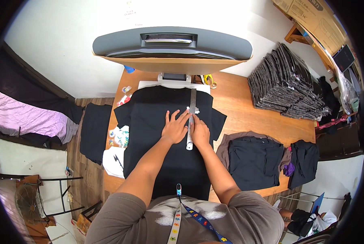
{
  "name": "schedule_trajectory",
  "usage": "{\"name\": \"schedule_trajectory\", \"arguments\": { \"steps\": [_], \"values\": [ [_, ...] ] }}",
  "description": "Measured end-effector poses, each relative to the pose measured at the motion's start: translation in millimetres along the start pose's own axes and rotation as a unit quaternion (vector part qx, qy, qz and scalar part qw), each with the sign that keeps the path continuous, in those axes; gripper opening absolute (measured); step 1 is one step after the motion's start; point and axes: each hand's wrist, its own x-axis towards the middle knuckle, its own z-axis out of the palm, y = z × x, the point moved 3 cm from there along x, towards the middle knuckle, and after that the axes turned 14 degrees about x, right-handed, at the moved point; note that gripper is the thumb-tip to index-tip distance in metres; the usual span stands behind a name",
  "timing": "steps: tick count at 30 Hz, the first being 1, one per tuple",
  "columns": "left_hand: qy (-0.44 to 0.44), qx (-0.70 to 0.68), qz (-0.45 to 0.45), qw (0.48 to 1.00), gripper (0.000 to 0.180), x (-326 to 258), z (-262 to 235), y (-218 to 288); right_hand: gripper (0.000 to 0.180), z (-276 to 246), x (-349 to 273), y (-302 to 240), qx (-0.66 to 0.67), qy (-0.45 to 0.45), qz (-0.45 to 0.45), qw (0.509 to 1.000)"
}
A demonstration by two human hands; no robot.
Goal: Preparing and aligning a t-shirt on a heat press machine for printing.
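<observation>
A black T-shirt (149, 101) lies spread over the flat bed of a heat press. Along its right half runs a metal ruler (193, 97), placed lengthwise from near the collar down toward my body. A small white piece (196, 110) sits at the ruler, partly covered by it and my fingertips. My left hand (175, 127) rests on the shirt with fingers spread, its index fingertip reaching the white piece and the ruler's left edge. On the ruler's right edge, my right hand (200, 131) grips with bent fingers, just below the white piece.
The press's raised grey upper part (171, 44) hangs beyond the shirt. Stacked dark garments (287, 85) stand at the far right of the wooden table (235, 97). Folded black shirts (255, 162) lie nearer on the right. Yellow tape (208, 80) sits behind the bed; another person (304, 221) is at lower right.
</observation>
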Motion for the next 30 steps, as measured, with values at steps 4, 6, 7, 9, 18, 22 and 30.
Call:
{"name": "schedule_trajectory", "arguments": {
  "steps": [4,6,7,9,18,22,30],
  "values": [
    [-0.006,0.003,0.003,1.000,0.065,-0.8,-1.0,0.7,0.041,-3.8,2.0,-1.3,-0.033,-0.025,0.018,0.999],
    [-0.009,0.008,0.004,1.000,0.065,-0.6,-0.9,1.4,0.043,-5.1,2.6,-0.8,-0.031,-0.032,0.019,0.999],
    [-0.003,0.002,0.003,1.000,0.063,-0.7,-1.2,1.5,0.044,-5.4,2.5,0.0,-0.030,-0.036,0.021,0.999],
    [0.003,-0.005,0.001,1.000,0.062,0.1,-1.7,1.7,0.045,-5.1,2.9,1.9,-0.031,-0.047,0.029,0.998],
    [0.003,-0.015,-0.004,1.000,0.061,0.9,-2.0,1.4,0.047,-7.2,4.5,8.9,-0.028,-0.069,0.069,0.995],
    [-0.001,-0.006,-0.002,1.000,0.063,1.2,-0.2,1.9,0.047,-9.7,6.5,7.5,-0.019,-0.069,0.075,0.995],
    [0.018,0.004,0.008,1.000,0.065,1.3,2.6,0.9,0.048,-13.2,8.5,6.1,-0.009,-0.082,0.101,0.991]
  ]
}}
